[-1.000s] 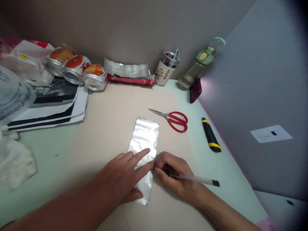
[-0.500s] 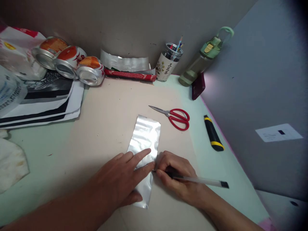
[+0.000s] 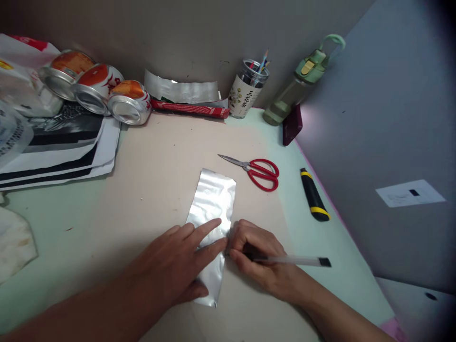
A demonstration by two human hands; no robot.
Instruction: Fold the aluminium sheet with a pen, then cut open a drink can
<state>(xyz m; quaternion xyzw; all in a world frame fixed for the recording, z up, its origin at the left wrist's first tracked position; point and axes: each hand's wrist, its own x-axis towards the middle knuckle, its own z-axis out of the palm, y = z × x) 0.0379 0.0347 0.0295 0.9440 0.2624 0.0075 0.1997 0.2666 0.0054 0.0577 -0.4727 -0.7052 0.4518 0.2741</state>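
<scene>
A: Head view. Where does the silvery strip (image 3: 213,194) lie?

B: On the beige sheet (image 3: 160,166), toward the near edge of the bench (image 3: 342,256), its long sides running from near to far.

A: Fingers?

B: Left hand (image 3: 178,261): fingers apart, index and middle laid across the strip, thumb by its near end. Right hand (image 3: 261,251): fingers clamped on a pen (image 3: 299,260), tip just beside the strip's right edge.

A: Advice on the pen work?

B: My judgement: firm, flat pressure from the left, since thin, shiny stock probably skids. Light pen strokes, fingertips clear of the tip. Whether it leaves a mark, cannot tell.

A: Containers?

B: Along the far edge: clear jar (image 3: 240,97) with pencils (image 3: 263,61) poking out. Green bottle (image 3: 285,97) near the far right corner, leaning in view; contents uncertain. Toward the far left corner, three cans (image 3: 128,102) on their sides, ends facing the camera; insides hidden. Beside them a plastic bag (image 3: 35,97), contents unclear.
</scene>
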